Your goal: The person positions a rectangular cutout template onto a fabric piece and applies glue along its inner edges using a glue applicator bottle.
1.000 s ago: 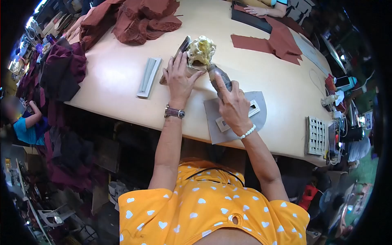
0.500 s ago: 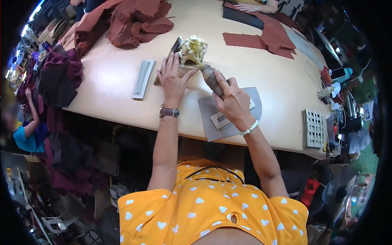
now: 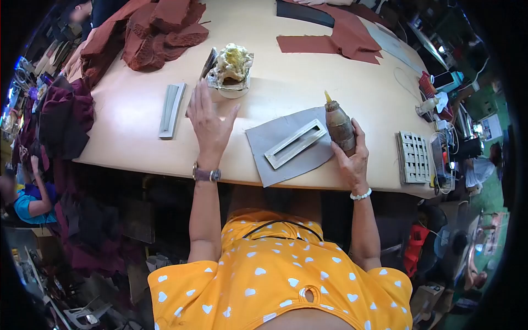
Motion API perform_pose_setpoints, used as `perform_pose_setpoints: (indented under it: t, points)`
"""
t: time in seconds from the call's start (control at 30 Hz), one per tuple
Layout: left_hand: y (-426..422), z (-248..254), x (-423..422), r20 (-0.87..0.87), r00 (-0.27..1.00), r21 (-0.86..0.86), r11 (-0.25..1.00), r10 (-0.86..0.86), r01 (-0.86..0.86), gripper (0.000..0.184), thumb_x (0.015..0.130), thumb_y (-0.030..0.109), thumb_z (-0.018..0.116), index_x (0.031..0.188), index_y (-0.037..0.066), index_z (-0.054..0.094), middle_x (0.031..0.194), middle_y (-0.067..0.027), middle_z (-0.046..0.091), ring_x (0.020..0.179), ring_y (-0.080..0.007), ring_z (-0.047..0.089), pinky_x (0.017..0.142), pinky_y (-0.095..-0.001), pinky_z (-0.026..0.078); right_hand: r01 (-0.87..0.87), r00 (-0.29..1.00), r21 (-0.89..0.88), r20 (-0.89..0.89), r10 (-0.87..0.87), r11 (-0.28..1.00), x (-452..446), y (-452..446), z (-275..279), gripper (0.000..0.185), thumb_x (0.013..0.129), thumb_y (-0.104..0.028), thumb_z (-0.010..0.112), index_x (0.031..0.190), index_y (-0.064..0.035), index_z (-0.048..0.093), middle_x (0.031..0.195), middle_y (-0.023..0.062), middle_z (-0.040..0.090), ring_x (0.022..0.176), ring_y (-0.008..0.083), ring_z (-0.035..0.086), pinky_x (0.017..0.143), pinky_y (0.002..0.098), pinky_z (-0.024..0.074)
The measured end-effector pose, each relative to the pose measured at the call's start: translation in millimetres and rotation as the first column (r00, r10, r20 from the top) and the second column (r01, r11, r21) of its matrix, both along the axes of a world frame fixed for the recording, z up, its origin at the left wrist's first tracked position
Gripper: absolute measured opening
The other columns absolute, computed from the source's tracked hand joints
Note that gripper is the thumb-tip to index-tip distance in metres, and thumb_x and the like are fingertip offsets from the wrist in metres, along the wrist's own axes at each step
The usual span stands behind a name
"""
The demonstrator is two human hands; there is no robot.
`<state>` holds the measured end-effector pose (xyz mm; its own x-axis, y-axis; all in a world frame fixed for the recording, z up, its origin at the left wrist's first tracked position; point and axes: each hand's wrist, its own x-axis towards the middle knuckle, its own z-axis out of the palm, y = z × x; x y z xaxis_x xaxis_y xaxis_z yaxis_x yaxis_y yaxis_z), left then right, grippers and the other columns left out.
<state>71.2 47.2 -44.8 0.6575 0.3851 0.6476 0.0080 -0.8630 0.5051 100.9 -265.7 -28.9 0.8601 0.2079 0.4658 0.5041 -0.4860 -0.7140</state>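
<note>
A brown, tape-wrapped squeeze bottle point(image 3: 340, 129) with a yellow nozzle stands nearly upright in the grip of my right hand point(image 3: 355, 162), near the table's front edge. Left of it lies a grey fabric piece point(image 3: 259, 135), and on that rests a pale rectangular frame point(image 3: 301, 147) with a long slot. My left hand point(image 3: 210, 125) hovers with spread fingers and holds nothing. Just beyond its fingertips sits a holder caked in cream and yellow residue point(image 3: 232, 63), with a dark flat strip point(image 3: 209, 63) leaning beside it.
A pale slotted block point(image 3: 172, 110) lies left on the table point(image 3: 126, 126). Rust-red fabric is heaped at the back left point(image 3: 159, 33) and spread at the back right point(image 3: 352, 38). A gridded rack point(image 3: 413, 158) stands at the right edge. Other people sit around.
My right hand has drawn the bottle away from the caked holder, back and right, turning its nozzle upward. My left hand has let go of the holder and lifted off.
</note>
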Motion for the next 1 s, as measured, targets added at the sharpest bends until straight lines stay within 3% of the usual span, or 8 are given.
perform_pose_setpoints:
  t: [0.13,0.23,0.27,0.37,0.57,0.67,0.8,1.0]
  points:
    - [-30,6,-38,-0.039,0.993,-0.065,0.992,-0.108,0.106,0.081,0.072,0.024,0.075,0.135,-0.004,0.031,0.13,-0.022,0.044,0.122,-0.0331,0.04,0.102,-0.0401,0.031,0.068,0.992,-0.01,-0.109,-0.069,0.998,-4,-3,2,0.058,0.075,-0.007,0.068,0.127,0.001,0.042,0.109,0.017,0.058,0.098,0.0216,0.058,0.085,0.0317,0.0462]
    - [-50,-2,-64,-0.121,0.954,-0.182,0.951,-0.274,0.25,0.079,0.071,0.021,0.075,0.134,-0.004,0.033,0.127,-0.0214,0.048,0.12,-0.032,0.044,0.101,-0.0391,0.034,0.098,0.988,-0.097,-0.108,-0.108,0.99,12,-15,-7,0.054,0.075,-0.015,0.07,0.121,0.001,0.048,0.101,0.0186,0.062,0.091,0.0269,0.062,0.081,0.0336,0.0475]
    - [-60,0,-69,-0.119,0.945,-0.207,0.939,-0.303,0.275,0.081,0.068,0.021,0.077,0.133,-0.003,0.035,0.121,-0.02,0.052,0.116,-0.0317,0.047,0.101,-0.039,0.033,0.12,0.987,-0.131,-0.087,-0.132,0.984,15,-16,-5,0.049,0.076,-0.018,0.069,0.117,0.0016,0.052,0.097,0.0173,0.063,0.088,0.0229,0.062,0.079,0.0317,0.0475]
    - [-78,3,-82,-0.201,0.909,-0.175,0.926,-0.365,0.334,0.084,0.066,0.023,0.078,0.133,-0.003,0.035,0.117,-0.0187,0.053,0.112,-0.031,0.049,0.099,-0.0406,0.032,0.061,0.953,0.006,-0.296,-0.056,0.998,19,-21,4,0.048,0.075,-0.017,0.068,0.116,0.0034,0.053,0.096,0.0166,0.063,0.088,0.0209,0.061,0.08,0.0308,0.0472]
    - [-91,-15,-81,-0.238,0.911,-0.14,0.94,-0.336,0.31,0.084,0.066,0.024,0.077,0.135,0.002,0.035,0.112,-0.0125,0.056,0.106,-0.0276,0.051,0.097,-0.0489,0.029,0.022,0.966,0.082,-0.259,0.0,0.996,24,-25,-6,0.047,0.077,-0.015,0.066,0.116,0.0063,0.052,0.102,0.0179,0.062,0.095,0.0216,0.059,0.085,0.0294,0.045]
    - [-92,-21,-81,-0.226,0.917,-0.164,0.941,-0.328,0.296,0.082,0.067,0.022,0.076,0.135,0.003,0.035,0.109,-0.0114,0.057,0.104,-0.0268,0.052,0.098,-0.0496,0.028,0.047,0.982,-0.058,-0.178,-0.057,0.997,28,-27,-6,0.046,0.075,-0.016,0.066,0.114,0.0053,0.054,0.105,0.018,0.06,0.098,0.0262,0.058,0.087,0.0333,0.0442]
    - [-93,-22,-82,-0.235,0.91,-0.242,0.928,-0.341,0.284,0.076,0.071,0.022,0.072,0.135,0.004,0.035,0.113,-0.0092,0.056,0.111,-0.0269,0.048,0.101,-0.0523,0.026,0.301,0.925,-0.414,0.348,-0.156,0.859,29,-19,10,0.036,0.072,-0.013,0.066,0.105,-0.0008,0.06,0.102,0.0144,0.058,0.095,0.0311,0.054,0.085,0.0394,0.0433]
    - [-95,-24,-80,-0.192,0.93,-0.219,0.937,-0.314,0.271,0.073,0.071,0.018,0.073,0.133,0.003,0.039,0.107,-0.0092,0.059,0.106,-0.0258,0.051,0.1,-0.0497,0.025,0.147,0.977,-0.512,0.21,-0.042,0.846,16,26,4,0.023,0.078,-0.004,0.056,0.1,0.0001,0.059,0.099,0.0126,0.057,0.089,0.0313,0.055,0.079,0.0387,0.0453]
